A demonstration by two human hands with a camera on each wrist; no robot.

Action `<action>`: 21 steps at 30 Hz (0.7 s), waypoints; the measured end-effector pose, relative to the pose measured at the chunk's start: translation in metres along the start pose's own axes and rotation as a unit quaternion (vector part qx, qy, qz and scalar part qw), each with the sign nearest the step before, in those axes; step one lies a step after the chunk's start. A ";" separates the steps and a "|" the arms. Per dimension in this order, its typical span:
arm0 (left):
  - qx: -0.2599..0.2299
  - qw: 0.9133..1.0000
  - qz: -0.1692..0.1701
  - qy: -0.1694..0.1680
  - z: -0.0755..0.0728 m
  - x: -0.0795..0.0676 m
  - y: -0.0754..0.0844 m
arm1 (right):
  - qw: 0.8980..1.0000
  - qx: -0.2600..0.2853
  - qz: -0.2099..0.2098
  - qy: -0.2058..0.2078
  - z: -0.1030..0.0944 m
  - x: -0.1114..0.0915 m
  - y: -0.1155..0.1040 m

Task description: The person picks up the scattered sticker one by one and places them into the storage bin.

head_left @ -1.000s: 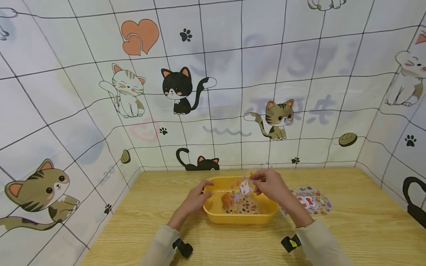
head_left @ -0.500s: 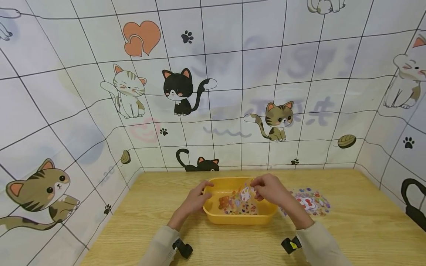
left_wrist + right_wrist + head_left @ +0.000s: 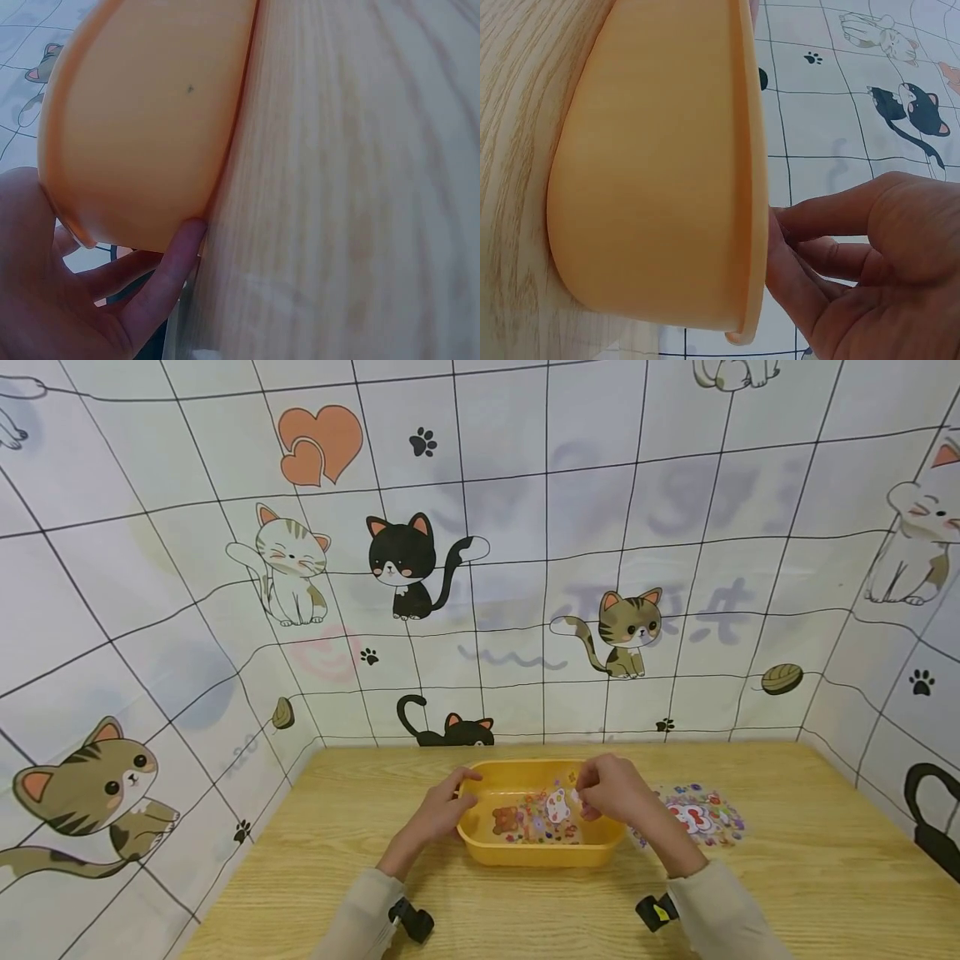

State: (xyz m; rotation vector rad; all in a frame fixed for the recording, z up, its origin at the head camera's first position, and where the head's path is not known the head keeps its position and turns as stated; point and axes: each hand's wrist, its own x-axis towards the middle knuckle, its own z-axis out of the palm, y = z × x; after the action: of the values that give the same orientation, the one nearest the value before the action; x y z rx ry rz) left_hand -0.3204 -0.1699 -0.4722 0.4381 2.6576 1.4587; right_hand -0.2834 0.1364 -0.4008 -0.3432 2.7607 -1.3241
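A yellow plastic basin point(image 3: 536, 857) stands on the wooden table. My left hand point(image 3: 444, 806) holds its left end, thumb over the rim and the other fingers against the outer wall; the left wrist view shows fingers under the end of the basin point(image 3: 142, 135). Inside it is a clear sheet of colourful stickers point(image 3: 557, 807) with a white animal face, and a brown bear figure point(image 3: 505, 820) shows at its left. My right hand point(image 3: 617, 792) pinches the sheet's right side over the basin. In the right wrist view, the basin wall point(image 3: 652, 165) hides the right hand's fingertips point(image 3: 778, 225).
A second clear sticker sheet point(image 3: 720, 814) with a white face and red bow lies on the table right of the basin, partly behind my right forearm. Cat-printed cloth walls point(image 3: 525, 693) stand behind the table point(image 3: 360, 777) and on both sides.
My right hand has lowered the sticker sheet further into the basin and moved slightly right; the sheet now lies flatter. The left hand has stayed on the basin's end.
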 end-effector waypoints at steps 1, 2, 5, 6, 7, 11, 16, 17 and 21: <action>0.004 1.000 0.005 0.001 0.000 0.000 0.000 | 1.000 -0.006 0.001 0.000 0.000 0.000 0.000; 0.007 1.000 0.005 0.002 0.000 0.000 0.000 | 1.000 -0.016 -0.001 0.001 0.000 0.000 0.001; 0.017 1.000 0.016 0.006 0.000 -0.001 0.000 | 0.999 -0.047 -0.011 0.003 0.000 0.000 0.001; 0.022 1.000 0.021 0.008 0.000 -0.001 0.000 | 0.998 -0.054 -0.012 0.003 -0.001 0.000 0.001; 0.027 0.999 0.026 0.010 0.000 -0.001 0.000 | 0.998 -0.058 -0.013 0.003 -0.001 0.000 0.002; 0.034 0.999 0.030 0.012 0.000 -0.002 -0.001 | 0.998 -0.053 -0.014 -0.009 -0.002 0.000 0.003; 0.037 0.999 0.028 0.016 0.000 -0.002 -0.001 | 0.999 -0.046 -0.012 -0.017 0.000 0.001 0.005; 0.038 0.999 0.027 0.017 0.000 -0.002 -0.001 | 0.999 -0.049 -0.012 -0.015 0.000 0.002 0.005; 0.036 0.999 0.025 0.015 0.000 0.000 -0.001 | 0.998 -0.064 -0.013 -0.006 0.001 0.001 0.005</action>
State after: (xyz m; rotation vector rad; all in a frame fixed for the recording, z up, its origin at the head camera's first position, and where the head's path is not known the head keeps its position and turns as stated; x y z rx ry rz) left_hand -0.3203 -0.1707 -0.4729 0.4965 2.7482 1.3982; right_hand -0.2854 0.1382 -0.4050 -0.3940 2.8472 -1.1487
